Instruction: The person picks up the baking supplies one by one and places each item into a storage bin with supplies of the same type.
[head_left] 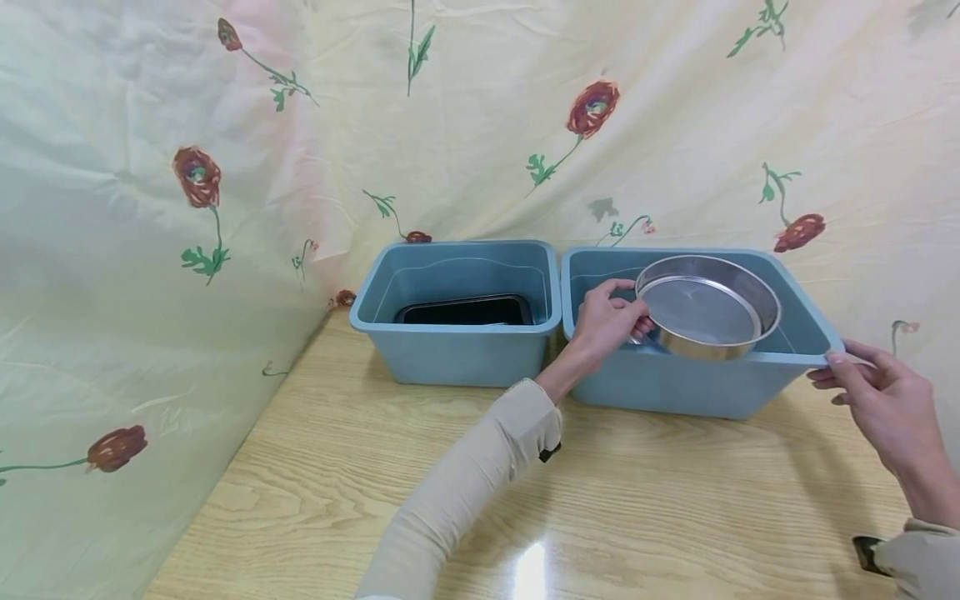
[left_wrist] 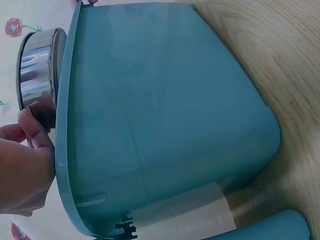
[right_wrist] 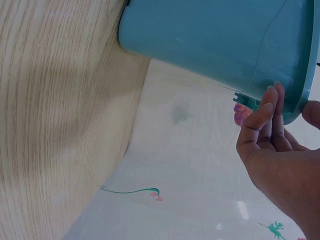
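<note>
1. The right hand pinches the near right corner rim of the right blue bin, thumb on top and fingers beneath.
2. To its left, the left hand has its grip closed on the rim of a steel sieve.
3. The sieve is tilted above the bin's front edge, partly inside, not set down.
4. Farther left on the worktop, the left blue bin holds a dark tray.

Wooden table carries two blue bins, seemingly touching.
</note>
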